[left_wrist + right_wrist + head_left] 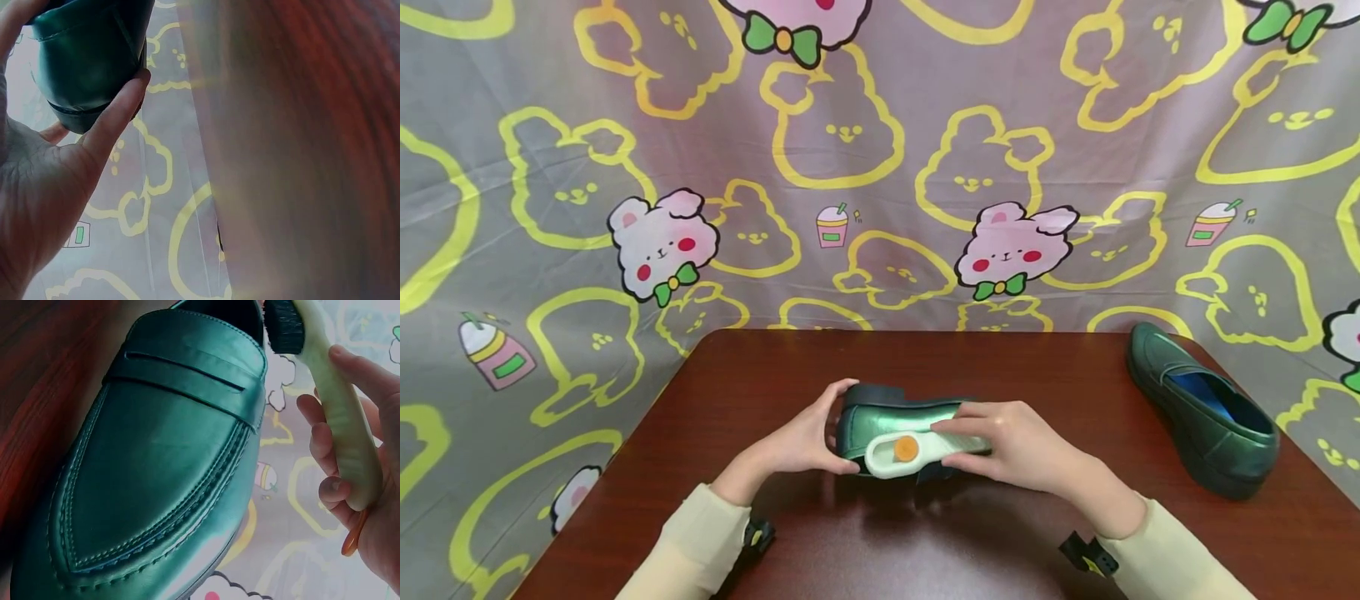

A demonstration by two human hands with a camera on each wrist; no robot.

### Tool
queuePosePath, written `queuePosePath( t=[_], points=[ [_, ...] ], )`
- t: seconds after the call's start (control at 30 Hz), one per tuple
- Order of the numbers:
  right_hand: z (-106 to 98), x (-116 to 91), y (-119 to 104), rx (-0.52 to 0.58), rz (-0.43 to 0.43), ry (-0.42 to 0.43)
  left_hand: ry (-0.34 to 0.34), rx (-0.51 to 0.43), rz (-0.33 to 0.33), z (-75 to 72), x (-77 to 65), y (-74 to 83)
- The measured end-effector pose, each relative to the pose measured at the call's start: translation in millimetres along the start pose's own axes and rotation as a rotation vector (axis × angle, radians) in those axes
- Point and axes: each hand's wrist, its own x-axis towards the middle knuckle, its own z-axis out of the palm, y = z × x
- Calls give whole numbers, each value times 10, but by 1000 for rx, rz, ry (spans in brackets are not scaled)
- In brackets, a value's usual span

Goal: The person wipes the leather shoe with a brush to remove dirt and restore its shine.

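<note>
A shiny dark green penny loafer is tilted on its side above the middle of the table, sole toward the back. My left hand grips it by the heel, thumb on one side and fingers on the other. My right hand holds a brush by its pale handle. Dark bristles show in the right wrist view, close beside the loafer's opening. An orange loop hangs from the handle's end. In the head view the brush head, with an orange disc, overlaps the loafer's near side.
A matching green loafer stands upright at the right edge of the reddish-brown table, its blue insole showing. Behind and beside the table hangs a grey cloth printed with cartoon animals.
</note>
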Motion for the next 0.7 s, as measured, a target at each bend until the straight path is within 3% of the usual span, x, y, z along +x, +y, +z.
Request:
queuePosePath(
  t=[0.1, 0.27, 0.37, 0.47, 0.57, 0.7],
  points=[
    [-4, 0, 57, -22, 42, 2, -9, 9, -8, -5, -7, 3],
    [-78, -43, 217, -114, 252, 36, -29, 62, -22, -10, -41, 13],
    [-122, -73, 268, -158, 329, 64, -43, 65, -27, -7, -49, 26],
    [-134, -74, 252, -101, 286, 86, -34, 69, -36, -12, -47, 47],
    [-113, -42, 185, -9, 170, 78, -16, 82, -48, -24, -38, 73],
    [-68, 12, 90, 25, 26, 32, -5, 92, -44, -33, -11, 76]
  ],
)
